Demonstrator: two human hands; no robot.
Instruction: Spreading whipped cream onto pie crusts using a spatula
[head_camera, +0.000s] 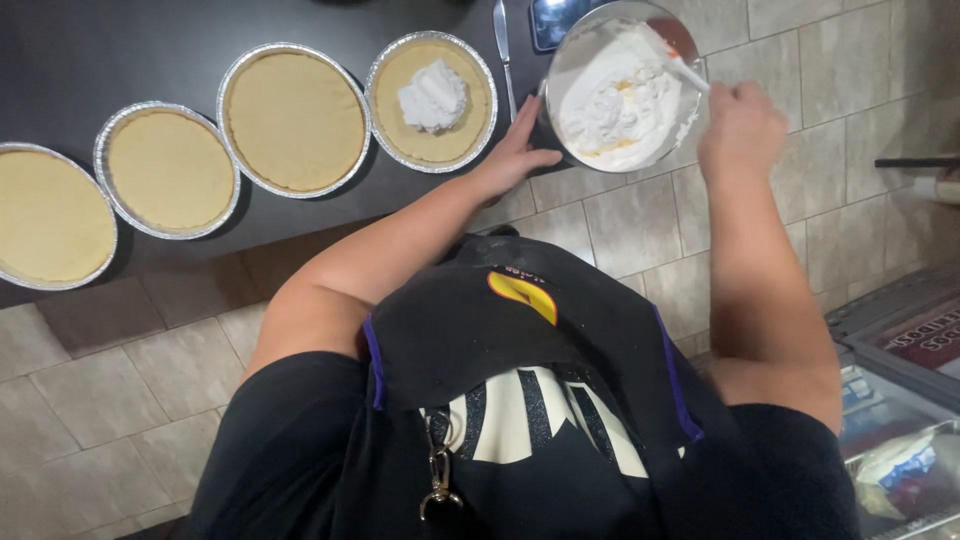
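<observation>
**Head view: scooping white cream for the pies**

Head camera looks down at a dark counter (120, 40). The left hand (515, 150) lies flat, fingers spread, against the bowl (560, 60) of white cream. The right hand (740, 125) has its fingers closed round a spatula (685, 70) stuck in the cream. To do it well, hold the bowl firm and lift a full scoop slowly. One pie (432, 100) has a blob already; three pies (293, 118) are bare.
</observation>
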